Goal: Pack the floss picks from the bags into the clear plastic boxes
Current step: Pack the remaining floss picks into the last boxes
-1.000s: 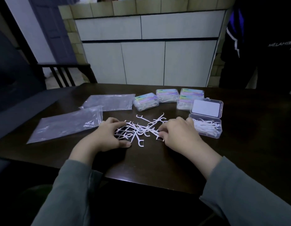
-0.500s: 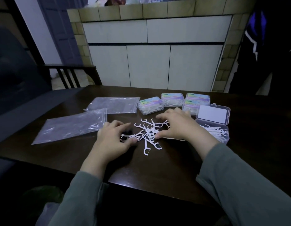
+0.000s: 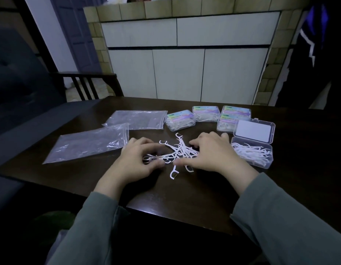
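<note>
A loose pile of white floss picks (image 3: 177, 150) lies on the dark table (image 3: 185, 194) between my hands. My left hand (image 3: 136, 161) pinches a few picks at the pile's left side. Spread over the pile's right side, my right hand (image 3: 209, 152) touches the picks with its fingertips. An open clear plastic box (image 3: 252, 153) partly filled with picks stands just right of my right hand, its lid (image 3: 254, 131) folded back.
Several closed filled boxes (image 3: 180, 122) stand in a row behind the pile. Two flat clear bags (image 3: 89, 143) lie at the left. A person in dark clothes (image 3: 319, 54) stands at the far right. A chair (image 3: 89, 85) is at the table's far left.
Both hands have gathered the picks closer together. My left hand has closed its fingers on a few picks. The camera has tilted slightly.
</note>
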`<state>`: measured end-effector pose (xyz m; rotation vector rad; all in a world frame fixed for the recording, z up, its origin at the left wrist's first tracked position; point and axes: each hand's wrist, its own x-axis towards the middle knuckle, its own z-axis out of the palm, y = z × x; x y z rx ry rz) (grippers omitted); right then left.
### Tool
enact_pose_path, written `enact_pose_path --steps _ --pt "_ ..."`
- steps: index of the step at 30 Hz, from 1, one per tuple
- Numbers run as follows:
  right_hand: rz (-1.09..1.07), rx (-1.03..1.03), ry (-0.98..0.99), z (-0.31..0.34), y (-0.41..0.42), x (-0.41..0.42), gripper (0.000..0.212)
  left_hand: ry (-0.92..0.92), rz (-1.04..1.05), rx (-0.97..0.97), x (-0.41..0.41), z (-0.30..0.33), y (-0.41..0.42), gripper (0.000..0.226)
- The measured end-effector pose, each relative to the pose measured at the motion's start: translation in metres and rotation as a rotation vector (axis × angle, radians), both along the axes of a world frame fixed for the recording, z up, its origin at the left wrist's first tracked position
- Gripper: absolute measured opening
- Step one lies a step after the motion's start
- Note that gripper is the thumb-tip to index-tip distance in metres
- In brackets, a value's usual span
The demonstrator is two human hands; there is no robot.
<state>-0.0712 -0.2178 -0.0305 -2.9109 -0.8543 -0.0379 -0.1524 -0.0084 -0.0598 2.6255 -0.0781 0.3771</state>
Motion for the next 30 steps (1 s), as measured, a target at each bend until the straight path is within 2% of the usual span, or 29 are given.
enact_pose_path --steps 1,3,5,8,11,14,21,30 --pt "0.013 -0.036 -0.001 -0.001 0.001 -0.003 0.093 0.031 -0.026 0.026 0.001 0.001 0.001 0.059" --pt "0.029 -0.035 0.0 0.0 0.002 -0.004 0.077 0.131 -0.044 0.111 0.009 0.004 0.001 0.072" --pt "0.015 0.02 0.01 0.002 0.002 -0.002 0.056 0.22 -0.045 0.16 0.019 0.007 0.0 0.069" --pt "-0.014 0.027 0.034 0.003 0.001 -0.001 0.046 0.24 -0.073 0.213 0.031 0.009 -0.003 0.059" --pt "-0.025 0.024 0.016 0.002 0.001 -0.001 0.037 0.18 -0.051 0.258 0.036 0.007 -0.006 0.048" --pt "-0.037 0.02 0.011 0.003 0.0 0.001 0.031 0.039 -0.027 0.234 0.032 0.003 -0.004 0.037" --pt "-0.008 -0.148 -0.061 0.0 0.007 -0.001 0.032 -0.187 -0.018 0.225 0.025 -0.001 -0.006 0.021" --pt "0.002 -0.389 -0.323 -0.012 0.017 -0.014 0.03 -0.266 0.079 0.328 0.025 -0.009 -0.015 0.016"
